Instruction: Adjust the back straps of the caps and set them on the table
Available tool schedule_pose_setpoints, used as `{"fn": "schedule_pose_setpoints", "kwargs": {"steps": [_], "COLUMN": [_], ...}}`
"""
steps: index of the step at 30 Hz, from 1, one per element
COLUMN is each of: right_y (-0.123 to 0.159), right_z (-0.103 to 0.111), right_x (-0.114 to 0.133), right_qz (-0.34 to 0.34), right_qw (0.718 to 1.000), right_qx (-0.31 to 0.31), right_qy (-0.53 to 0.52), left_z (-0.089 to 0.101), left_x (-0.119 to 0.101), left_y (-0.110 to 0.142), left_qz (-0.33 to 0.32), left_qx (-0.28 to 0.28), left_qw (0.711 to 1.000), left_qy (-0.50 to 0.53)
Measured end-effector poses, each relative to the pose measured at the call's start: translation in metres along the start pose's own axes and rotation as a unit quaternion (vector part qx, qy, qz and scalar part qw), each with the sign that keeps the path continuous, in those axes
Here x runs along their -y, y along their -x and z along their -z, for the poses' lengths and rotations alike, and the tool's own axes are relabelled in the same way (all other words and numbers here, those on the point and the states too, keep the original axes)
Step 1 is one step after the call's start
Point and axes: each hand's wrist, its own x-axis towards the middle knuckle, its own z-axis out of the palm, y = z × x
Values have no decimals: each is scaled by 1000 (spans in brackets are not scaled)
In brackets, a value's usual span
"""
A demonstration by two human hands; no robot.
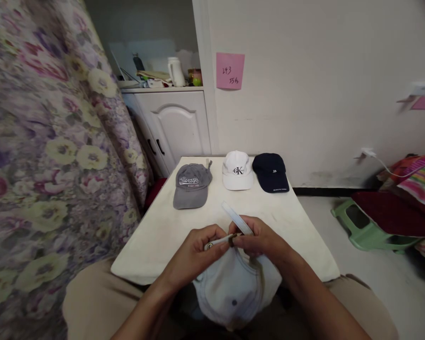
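Pale-blue fabric cap (230, 283), lower centre of frame: left hand (200, 249), fingers pinching its edge; right hand (260, 236), fingers pinching beside its brownish buckle (233, 239). Light cloth strap (235, 216) juts loose; from here, work looks unfinished.

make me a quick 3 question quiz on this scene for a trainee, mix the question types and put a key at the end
1. True or false: the left hand and the right hand are both on the pale cap.

2. Which cap on the table sits farthest left in the picture?
a) the white cap
b) the gray cap
c) the dark navy cap

3. Fill in the blank: not counting the one in the hands, ____ caps lie on the table.

Key: 1. True; 2. b; 3. three
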Motion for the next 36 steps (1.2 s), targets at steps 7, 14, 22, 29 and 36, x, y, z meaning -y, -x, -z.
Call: {"fn": "schedule_pose_setpoints", "kwargs": {"steps": [7,14,22,29,36], "right_y": [3,5,7,5,3], "right_z": [4,9,12,14,16], "right_x": [7,13,16,14,11], "right_qz": [8,13,22,30,23], "right_qw": [1000,999,998,998,998], "right_qx": [-14,-29,-51,-61,-58], "right_qy": [-3,-3,-10,0,11], "left_z": [12,26,24,17,17], "left_x": [8,26,39,39,38], "left_y": [2,5,-2,-5,-4], "left_qz": [11,14,-32,-21,-23], "left_qx": [45,130,68,5,7], "left_qw": [995,986,995,1000,999], "left_qy": [85,105,60,11,-32]}}
